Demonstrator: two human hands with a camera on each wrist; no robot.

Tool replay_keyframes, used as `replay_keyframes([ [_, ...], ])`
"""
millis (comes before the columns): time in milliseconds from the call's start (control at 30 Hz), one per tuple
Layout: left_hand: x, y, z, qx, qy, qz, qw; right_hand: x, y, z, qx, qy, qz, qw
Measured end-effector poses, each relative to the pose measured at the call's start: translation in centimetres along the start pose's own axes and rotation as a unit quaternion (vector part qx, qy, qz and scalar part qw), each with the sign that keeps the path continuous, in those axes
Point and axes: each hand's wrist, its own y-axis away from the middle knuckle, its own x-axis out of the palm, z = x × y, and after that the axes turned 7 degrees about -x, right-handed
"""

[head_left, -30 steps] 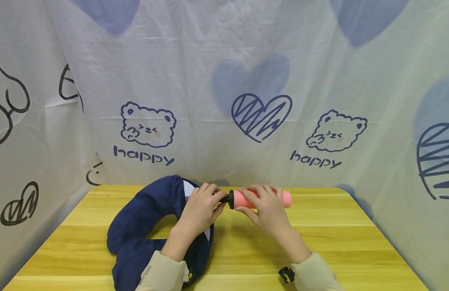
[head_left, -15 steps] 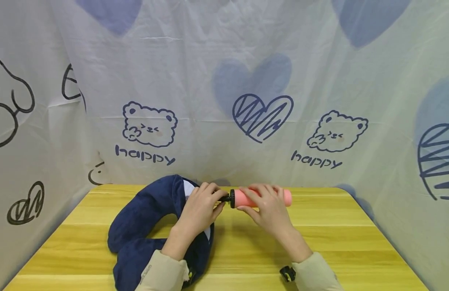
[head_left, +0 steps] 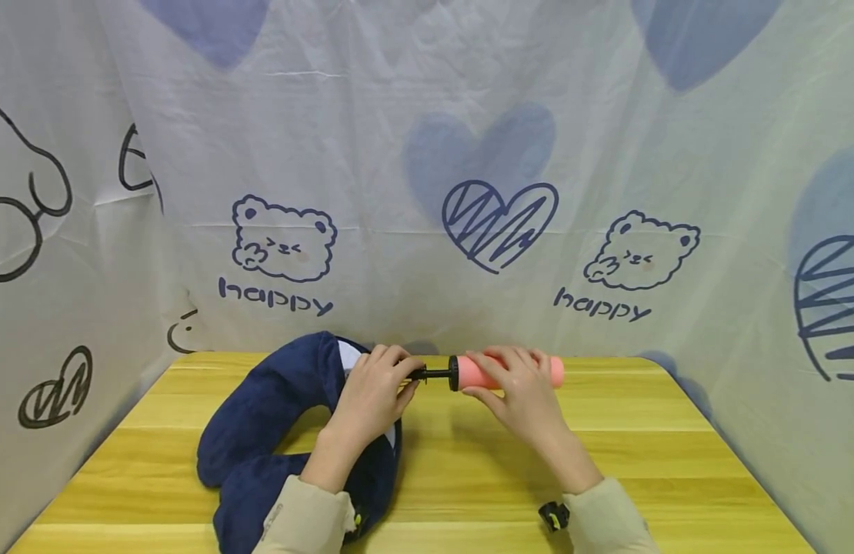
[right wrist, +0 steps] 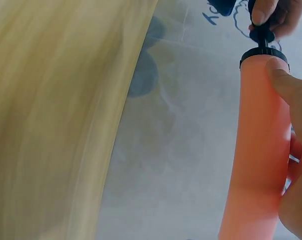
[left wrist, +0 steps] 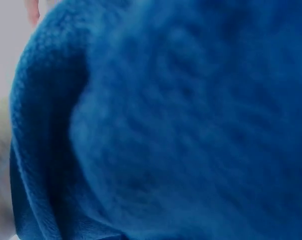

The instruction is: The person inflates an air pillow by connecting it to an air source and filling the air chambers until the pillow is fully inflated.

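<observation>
A pink hand pump (head_left: pixel 475 372) with a black collar lies level in my right hand (head_left: pixel 524 392), whose thumb and fingers are around its barrel. In the right wrist view the pump barrel (right wrist: pixel 258 150) fills the right side, with the right thumb along it. A thin black rod (head_left: pixel 437 373) runs from the collar to my left hand (head_left: pixel 375 388), which pinches the black end piece at the edge of a navy plush neck pillow (head_left: pixel 261 408). Those fingers hide how that end meets the pillow. Close, blurred blue plush (left wrist: pixel 181 120) fills most of the left wrist view.
The pillow lies on the left of a yellow wood-grain table (head_left: pixel 642 438). A small black item (head_left: pixel 554 516) sits by the right sleeve. Behind the table hangs a pale curtain (head_left: pixel 392 292) with hearts and bears.
The pink barrel and right hand have shifted right, while the left hand has moved slightly left. More of the black rod shows between them. The pillow has shifted a little left.
</observation>
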Motion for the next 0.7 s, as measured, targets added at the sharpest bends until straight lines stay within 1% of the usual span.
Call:
replay_keyframes([
  [167, -0.2, 0.1, 0.8, -0.014, -0.010, 0.001, 0.9999, -0.3, 0.3, -1.0, 0.020, -0.002, 0.010, 0.9997],
  [333, -0.8, 0.5, 1.6, -0.034, -0.013, -0.001, 0.9993, -1.0, 0.7, -2.0, 0.034, -0.007, 0.010, 0.9993],
  [467, -1.3, 0.8, 2.0, -0.043, -0.015, -0.012, 0.9989, -1.5, 1.1, -2.6, 0.038, -0.003, 0.007, 0.9992],
  [600, -1.5, 1.1, 2.2, -0.048, -0.020, -0.019, 0.9985, -1.9, 1.3, -2.9, 0.041, 0.002, 0.008, 0.9991],
  [700, -1.6, 1.3, 1.8, -0.049, -0.022, -0.016, 0.9984, -2.2, 1.5, -2.9, 0.042, 0.004, 0.009, 0.9991],
])
